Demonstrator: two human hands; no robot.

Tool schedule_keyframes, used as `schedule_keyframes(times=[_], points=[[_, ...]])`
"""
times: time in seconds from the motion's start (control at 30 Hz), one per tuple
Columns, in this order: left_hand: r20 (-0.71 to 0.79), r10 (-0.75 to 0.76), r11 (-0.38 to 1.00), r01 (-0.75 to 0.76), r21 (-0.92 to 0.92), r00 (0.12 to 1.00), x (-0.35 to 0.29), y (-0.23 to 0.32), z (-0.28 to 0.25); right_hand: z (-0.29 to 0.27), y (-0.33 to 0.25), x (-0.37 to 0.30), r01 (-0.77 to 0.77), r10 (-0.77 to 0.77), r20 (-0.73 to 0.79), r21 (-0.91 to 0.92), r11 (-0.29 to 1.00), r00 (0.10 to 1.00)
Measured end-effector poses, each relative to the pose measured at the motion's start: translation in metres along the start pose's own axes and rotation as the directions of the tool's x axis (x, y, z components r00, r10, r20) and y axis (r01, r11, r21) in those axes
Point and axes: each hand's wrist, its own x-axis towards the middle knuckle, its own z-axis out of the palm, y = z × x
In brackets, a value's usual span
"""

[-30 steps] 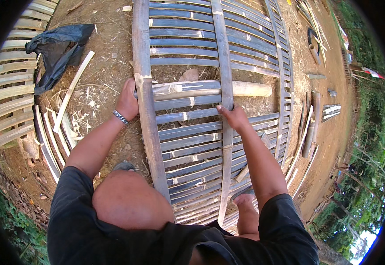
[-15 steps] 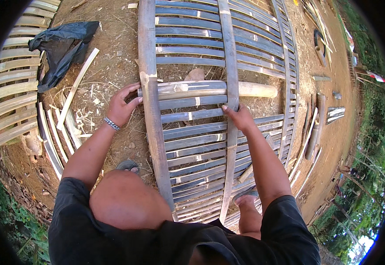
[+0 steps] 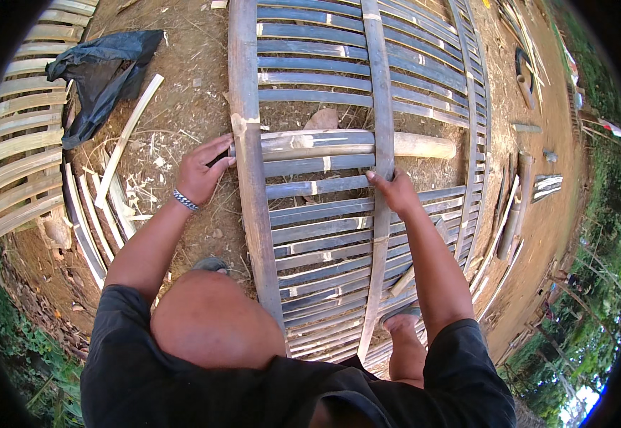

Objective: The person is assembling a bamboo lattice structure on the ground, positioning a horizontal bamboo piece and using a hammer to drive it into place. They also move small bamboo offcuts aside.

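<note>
A large bamboo panel of dark slats lies before me, with long rails across it. At its left rail (image 3: 247, 153), my left hand (image 3: 203, 170) is closed with fingers and thumb about the end of a thick bamboo pole (image 3: 424, 146). The pole passes under the rails, parallel to the slats. My right hand (image 3: 396, 191) is closed over the middle rail (image 3: 382, 93), its thumb pressing near the end of a dark bamboo slat (image 3: 315, 187). That slat lies just nearer than the pole. The fingers beyond the rail are partly hidden.
Left of the panel lie a black plastic sheet (image 3: 114, 60), loose bamboo strips (image 3: 129, 135) and another pale slatted panel (image 3: 25, 146). More bamboo pieces (image 3: 516, 207) lie on the dirt at right. My bent knee (image 3: 214, 321) is beside the left rail, and my right foot (image 3: 399, 321) is by the slats.
The view has shifted slightly, so the panel appears a little farther right. Both hands keep nearly the same places on the bamboo.
</note>
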Motion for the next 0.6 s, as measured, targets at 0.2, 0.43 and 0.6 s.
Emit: schedule_keyframes(times=[0.2, 0.43, 0.6], points=[[0.021, 0.084, 0.990, -0.085, 0.113, 0.996, 0.007, -0.003, 0.000, -0.001, 0.004, 0.003, 0.022, -0.022, -0.004, -0.017, 1.000, 1.000], [-0.007, 0.105, 0.981, -0.102, 0.163, 0.994, 0.004, -0.009, 0.006, -0.001, 0.001, 0.001, 0.008, -0.008, 0.007, -0.027, 1.000, 1.000], [-0.013, 0.121, 0.979, -0.117, 0.166, 0.993, 0.005, -0.010, 0.007, -0.001, 0.003, 0.002, -0.003, 0.003, 0.001, -0.036, 0.999, 1.000]])
